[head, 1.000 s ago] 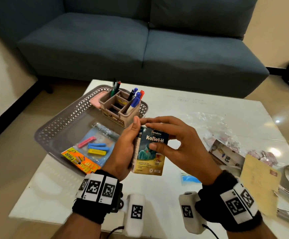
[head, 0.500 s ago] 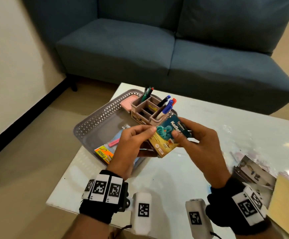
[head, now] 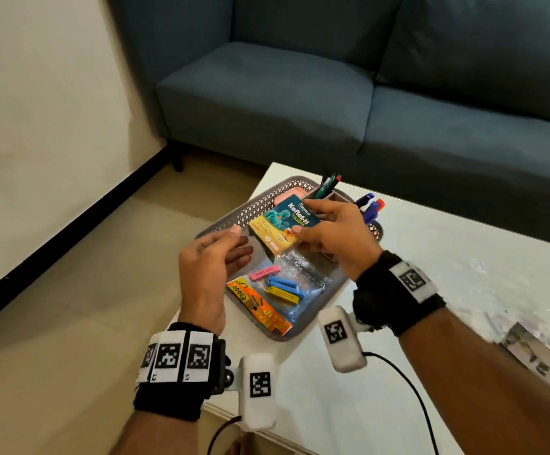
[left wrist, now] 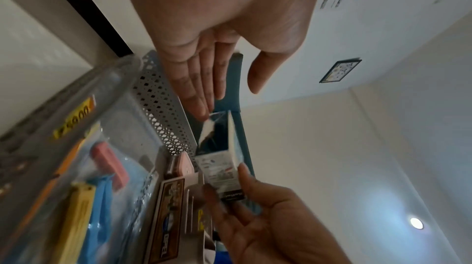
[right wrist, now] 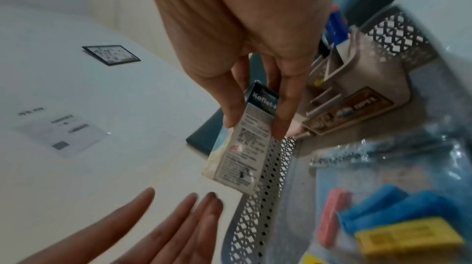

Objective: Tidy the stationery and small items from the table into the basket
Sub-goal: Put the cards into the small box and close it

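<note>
Over the left rim of the grey perforated plastic basket (head: 234, 221) hovers the left hand (head: 209, 267), fingers straight and slack, holding nothing; the left wrist view shows its palm (left wrist: 224, 16) apart from the box. Just to its right, the small teal-and-yellow cardboard medicine box (head: 283, 226) hangs tilted above the basket's inside, off the floor of it. Below the box, on the near part of the basket floor, lies a clear plastic packet of pink, blue and yellow clips with an orange card (head: 275, 295). At the basket's far side stands a beige compartmented pen holder (right wrist: 362, 94) with green, blue and red pens (head: 370, 205) upright in it, and a pink flat item (head: 281, 198) lies at the far wall beside it. Right of the box, the right hand (head: 339, 238) pinches it by one end between thumb and fingers, as the right wrist view (right wrist: 242, 139) shows plainly. All this sits on the white glossy counter (head: 447, 257), whose right near edge carries blurred printed paper items (head: 536, 356).
</note>
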